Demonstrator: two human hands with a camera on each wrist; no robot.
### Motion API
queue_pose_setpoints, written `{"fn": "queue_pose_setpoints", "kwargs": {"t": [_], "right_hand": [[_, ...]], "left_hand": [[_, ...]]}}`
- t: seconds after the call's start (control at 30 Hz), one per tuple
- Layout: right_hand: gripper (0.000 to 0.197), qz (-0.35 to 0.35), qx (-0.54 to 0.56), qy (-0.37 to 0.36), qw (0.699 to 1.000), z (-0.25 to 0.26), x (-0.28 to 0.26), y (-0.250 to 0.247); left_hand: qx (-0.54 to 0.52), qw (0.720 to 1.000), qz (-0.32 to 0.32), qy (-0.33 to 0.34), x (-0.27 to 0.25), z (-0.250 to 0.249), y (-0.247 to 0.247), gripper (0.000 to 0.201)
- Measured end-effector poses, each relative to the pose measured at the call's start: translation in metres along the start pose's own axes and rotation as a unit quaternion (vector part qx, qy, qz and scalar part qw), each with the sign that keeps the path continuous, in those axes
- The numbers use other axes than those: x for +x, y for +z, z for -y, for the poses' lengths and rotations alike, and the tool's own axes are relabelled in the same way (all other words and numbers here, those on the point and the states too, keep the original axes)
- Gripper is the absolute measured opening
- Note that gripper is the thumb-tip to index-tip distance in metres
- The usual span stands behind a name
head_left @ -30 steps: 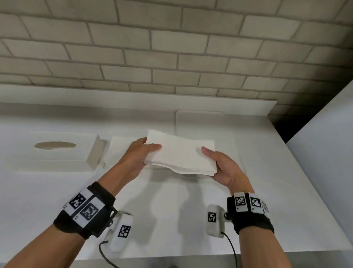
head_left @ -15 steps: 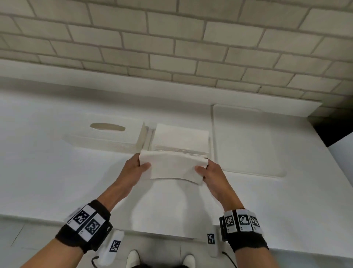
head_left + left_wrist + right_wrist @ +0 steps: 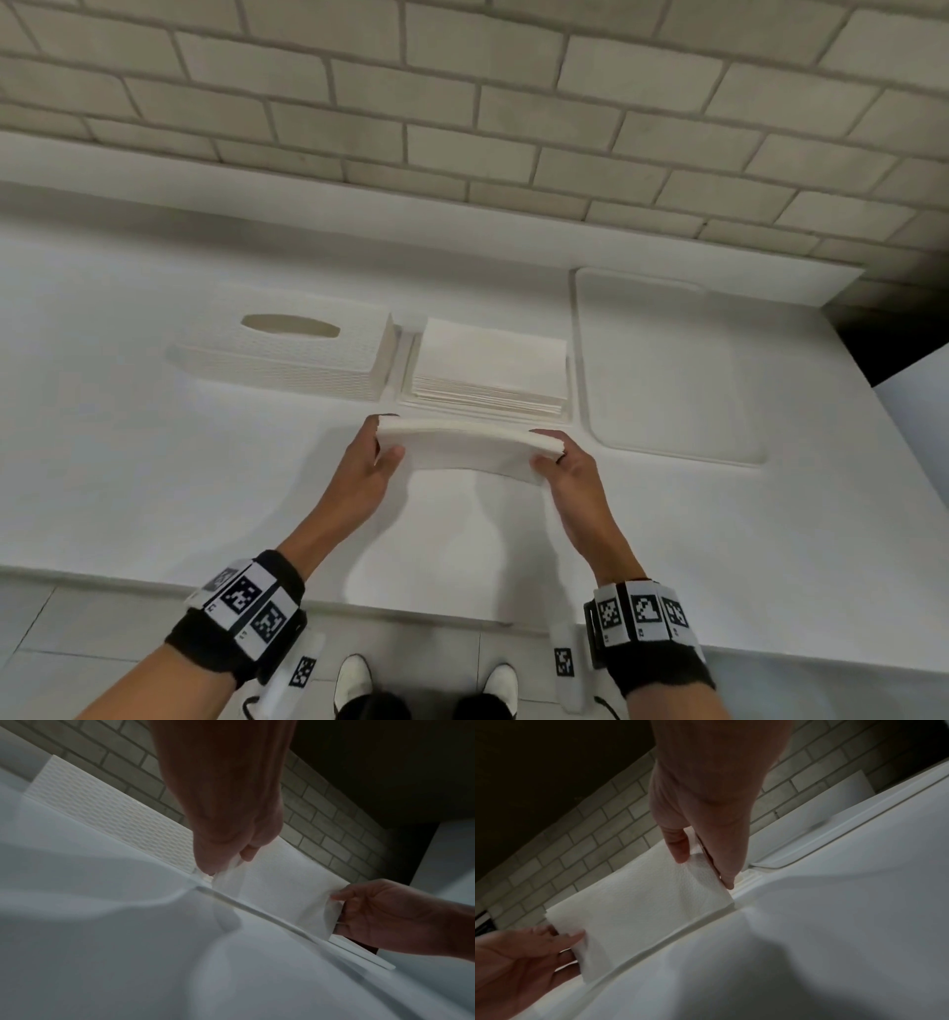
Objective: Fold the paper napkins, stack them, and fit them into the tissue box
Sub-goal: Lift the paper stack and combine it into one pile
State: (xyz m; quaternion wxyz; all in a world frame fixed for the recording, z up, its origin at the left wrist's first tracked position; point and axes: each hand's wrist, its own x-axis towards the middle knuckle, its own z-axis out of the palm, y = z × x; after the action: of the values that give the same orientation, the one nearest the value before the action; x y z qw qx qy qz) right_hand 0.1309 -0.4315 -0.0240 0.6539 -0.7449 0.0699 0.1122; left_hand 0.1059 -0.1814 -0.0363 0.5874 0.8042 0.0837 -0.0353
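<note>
Both hands hold a small bundle of folded white napkins [image 3: 464, 448] on edge above the white counter. My left hand [image 3: 377, 452] pinches its left end and my right hand [image 3: 552, 457] pinches its right end. The wrist views show the same bundle [image 3: 277, 882] [image 3: 639, 902] with its lower edge at the counter, gripped by the left hand [image 3: 226, 862] and the right hand [image 3: 703, 862]. Just behind it a taller stack of folded napkins [image 3: 490, 367] lies on a flat base. The white textured tissue box cover [image 3: 287, 349] with an oval slot stands left of that stack.
A flat white tray [image 3: 662, 360] lies right of the stack. A brick wall [image 3: 462, 103] backs the counter. The counter's front edge [image 3: 411, 611] runs near my wrists, with tiled floor and shoes below. The counter ends at the right beside a dark gap [image 3: 893, 339].
The bundle, held flat in the air a second ago, has been turned on edge and lowered toward the counter in front of the stack. The head view has tilted downward.
</note>
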Motion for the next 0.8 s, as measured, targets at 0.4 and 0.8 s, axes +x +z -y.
{"fn": "queue_pose_setpoints", "kwargs": {"t": [0.4,0.8], "right_hand": [[0.033,-0.006,0.018,-0.01,1.0,-0.015,-0.006,-0.006],[0.025,-0.144,0.011,-0.057,0.988,0.048,0.046,-0.022]], "left_hand": [[0.018,0.999,-0.021,0.034,0.001,0.012,0.004,0.021],[-0.082,0.989,-0.119,-0.009,0.058,-0.062,0.003,0.015]]}}
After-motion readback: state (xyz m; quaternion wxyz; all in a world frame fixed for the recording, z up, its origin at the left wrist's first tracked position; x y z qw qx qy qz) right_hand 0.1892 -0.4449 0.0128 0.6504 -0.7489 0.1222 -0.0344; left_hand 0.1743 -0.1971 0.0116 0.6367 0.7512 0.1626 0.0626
